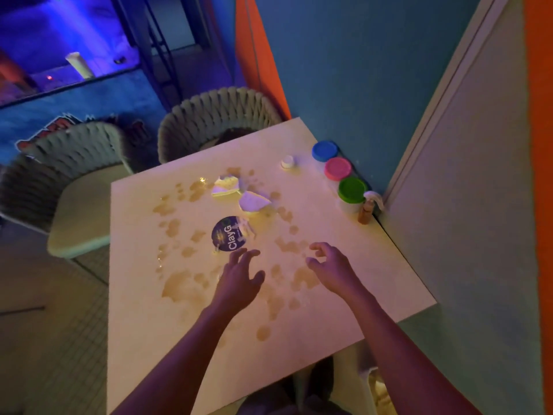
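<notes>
Over the stained counter (pixel 374 265) our left hand (pixel 241 280) hovers, fingers (pixel 239 254) spread and empty, just short of the ClayG disc (pixel 228 234), our right hand (pixel 332 269) beside it, fingers loosely curled, empty.

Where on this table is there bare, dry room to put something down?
Near left corner of the table, beside the left arm: bare. Also the strip right of the right hand, up to the edge. The middle is crowded: shards, ClayG disc and brown spills. Tubs and a spray bottle line the far right edge.
</notes>
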Demonstrator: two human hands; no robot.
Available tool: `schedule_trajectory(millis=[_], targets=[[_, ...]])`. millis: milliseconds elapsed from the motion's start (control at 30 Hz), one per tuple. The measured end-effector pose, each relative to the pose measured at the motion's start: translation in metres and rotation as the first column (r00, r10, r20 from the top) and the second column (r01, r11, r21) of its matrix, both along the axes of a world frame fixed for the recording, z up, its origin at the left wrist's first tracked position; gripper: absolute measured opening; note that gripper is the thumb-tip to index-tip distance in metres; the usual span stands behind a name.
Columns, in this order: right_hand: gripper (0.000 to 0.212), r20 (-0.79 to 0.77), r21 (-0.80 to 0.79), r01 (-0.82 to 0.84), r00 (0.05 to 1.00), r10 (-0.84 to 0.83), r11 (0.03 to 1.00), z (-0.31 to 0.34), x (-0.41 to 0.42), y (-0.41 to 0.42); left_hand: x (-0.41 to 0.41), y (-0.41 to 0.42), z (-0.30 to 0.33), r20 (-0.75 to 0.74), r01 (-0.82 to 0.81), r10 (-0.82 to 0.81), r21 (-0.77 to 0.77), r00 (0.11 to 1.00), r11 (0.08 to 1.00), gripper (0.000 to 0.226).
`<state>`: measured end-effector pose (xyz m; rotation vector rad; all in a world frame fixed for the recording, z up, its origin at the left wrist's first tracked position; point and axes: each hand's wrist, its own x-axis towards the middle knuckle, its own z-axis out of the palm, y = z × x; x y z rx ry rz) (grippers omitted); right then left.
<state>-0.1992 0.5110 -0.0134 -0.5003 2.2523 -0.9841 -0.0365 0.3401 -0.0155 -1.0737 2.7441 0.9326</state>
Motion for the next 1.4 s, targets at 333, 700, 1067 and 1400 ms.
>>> schedule_trajectory(millis=[333,700,1067,1400], targets=[[0.039,-0.073,0.020,-0.154,0.985,0.155,0.988,0.009,-0.029,-0.095,-0.036,-0.081,0.019,0.003,-0.090,0.091,-0.104,0.996,0.990,0.052],[0.040,-0.126,0.174,-0.171,0.973,0.194,0.970,0.003,-0.070,-0.202,-0.118,-0.203,0.002,0.085,-0.031,0.045,-0.158,0.995,0.987,0.056],[0.061,-0.115,0.347,-0.228,0.952,0.282,0.910,-0.048,-0.091,-0.268,-0.185,-0.276,-0.040,0.233,0.077,-0.036,-0.168,0.972,0.983,0.071],[0.063,-0.137,0.352,-0.243,0.942,0.307,0.904,-0.073,-0.104,-0.284,-0.209,-0.306,-0.066,0.367,0.232,-0.171,-0.130,0.914,0.964,0.085]])
